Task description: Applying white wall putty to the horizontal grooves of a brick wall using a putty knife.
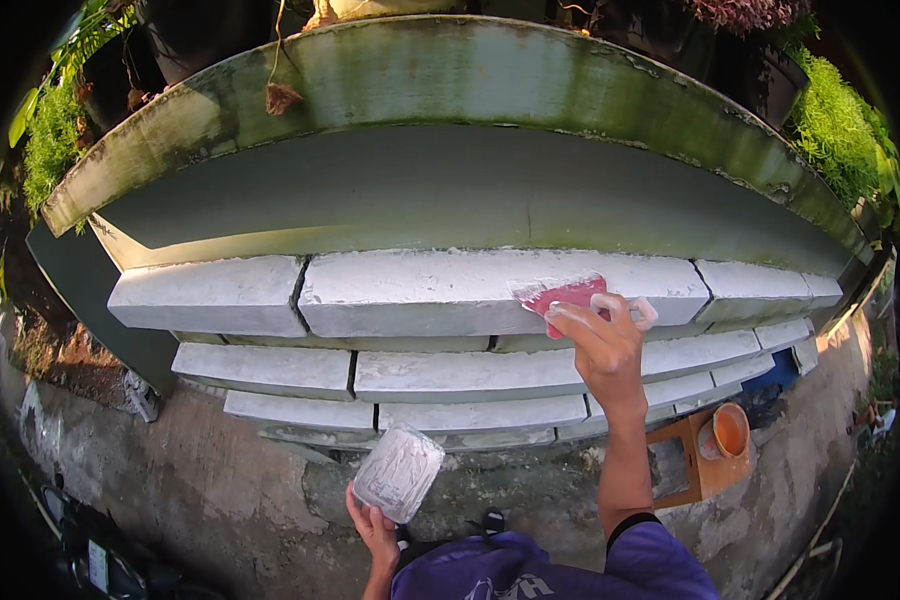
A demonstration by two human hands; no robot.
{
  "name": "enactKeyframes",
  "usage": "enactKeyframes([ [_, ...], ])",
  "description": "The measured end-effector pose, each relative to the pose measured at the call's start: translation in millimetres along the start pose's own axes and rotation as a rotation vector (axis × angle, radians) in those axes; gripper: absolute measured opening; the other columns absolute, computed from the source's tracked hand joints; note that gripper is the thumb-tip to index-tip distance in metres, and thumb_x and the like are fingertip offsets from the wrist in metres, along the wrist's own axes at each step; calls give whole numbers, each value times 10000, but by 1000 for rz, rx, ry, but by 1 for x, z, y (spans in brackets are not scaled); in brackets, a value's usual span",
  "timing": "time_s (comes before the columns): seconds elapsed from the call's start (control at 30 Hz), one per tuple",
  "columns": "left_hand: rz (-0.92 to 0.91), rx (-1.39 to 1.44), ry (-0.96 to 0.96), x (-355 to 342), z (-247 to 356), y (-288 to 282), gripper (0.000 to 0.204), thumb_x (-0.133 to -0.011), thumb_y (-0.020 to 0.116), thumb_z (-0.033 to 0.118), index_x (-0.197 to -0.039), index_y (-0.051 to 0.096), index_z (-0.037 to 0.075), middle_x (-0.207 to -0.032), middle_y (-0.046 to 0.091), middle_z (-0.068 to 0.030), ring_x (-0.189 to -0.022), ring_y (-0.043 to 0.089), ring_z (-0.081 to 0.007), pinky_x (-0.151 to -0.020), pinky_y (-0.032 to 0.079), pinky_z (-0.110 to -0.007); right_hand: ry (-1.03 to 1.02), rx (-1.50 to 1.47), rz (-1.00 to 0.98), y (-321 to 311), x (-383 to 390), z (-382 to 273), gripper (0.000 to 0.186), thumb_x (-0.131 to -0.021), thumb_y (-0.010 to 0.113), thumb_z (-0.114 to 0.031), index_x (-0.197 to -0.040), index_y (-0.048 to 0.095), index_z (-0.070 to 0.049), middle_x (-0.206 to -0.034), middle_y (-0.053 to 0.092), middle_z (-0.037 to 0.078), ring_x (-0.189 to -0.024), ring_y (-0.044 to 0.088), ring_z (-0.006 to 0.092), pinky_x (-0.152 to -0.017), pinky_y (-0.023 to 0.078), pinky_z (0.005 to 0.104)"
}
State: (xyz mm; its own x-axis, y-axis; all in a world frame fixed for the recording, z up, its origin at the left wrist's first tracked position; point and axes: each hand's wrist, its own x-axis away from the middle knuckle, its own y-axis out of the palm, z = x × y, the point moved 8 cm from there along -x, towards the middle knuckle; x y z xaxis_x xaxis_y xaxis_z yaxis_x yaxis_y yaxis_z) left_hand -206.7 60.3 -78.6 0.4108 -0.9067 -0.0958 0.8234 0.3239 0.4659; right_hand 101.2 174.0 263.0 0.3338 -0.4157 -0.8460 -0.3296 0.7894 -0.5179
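My right hand is closed round a red putty spreader, whose whitened edge rests on the top of a long pale block. White paste clings to the spreader and to my fingers. Lower down, to the left, my left hand grips a rectangular tub-like piece by its near edge. Its face is smeared with greyish-white paste; whether it is hollow, I cannot tell. The long block belongs to the top row of a stack of pale blocks, with dark gaps between neighbours.
Above the blocks hangs a mossy green concrete ledge with potted plants over it. At right, an orange bucket stands on a brown wooden piece. Part of a motorbike shows at the lower left, on concrete ground.
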Motion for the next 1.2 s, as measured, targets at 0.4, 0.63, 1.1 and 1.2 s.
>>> enactKeyframes([
  [0.4,-83,-46,-56,-13,3,-1,672,-1011,528,203,-1560,162,77,-1415,476,-167,-1229,514,-225,-997,430,-326,51,11,42,7,4,-1,396,-669,666,65,-966,757,-179,-1007,739,-49,-934,581,222,-874,302,347],
  [0.63,-90,-36,-53,-21,7,-10,674,-1003,541,196,-1555,174,73,-1427,462,-172,-1258,498,-240,-1032,413,-348,105,78,54,-21,16,-12,382,-686,673,52,-977,763,-178,-1003,741,-52,-907,573,205,-874,297,358],
  [1.1,-81,-12,-71,-24,6,-21,663,-1007,526,193,-1558,177,70,-1514,346,-174,-1337,436,-278,-1091,374,-395,125,174,108,-12,9,-4,359,-715,669,41,-978,754,-189,-977,734,-55,-918,582,206,-912,283,383],
  [1.2,-95,-35,-39,-26,2,-23,656,-1009,519,191,-1557,181,65,-1512,350,-170,-1333,437,-272,-1090,371,-394,97,99,16,0,7,-1,333,-724,666,36,-970,750,-173,-980,732,-38,-903,584,215,-890,301,381],
])
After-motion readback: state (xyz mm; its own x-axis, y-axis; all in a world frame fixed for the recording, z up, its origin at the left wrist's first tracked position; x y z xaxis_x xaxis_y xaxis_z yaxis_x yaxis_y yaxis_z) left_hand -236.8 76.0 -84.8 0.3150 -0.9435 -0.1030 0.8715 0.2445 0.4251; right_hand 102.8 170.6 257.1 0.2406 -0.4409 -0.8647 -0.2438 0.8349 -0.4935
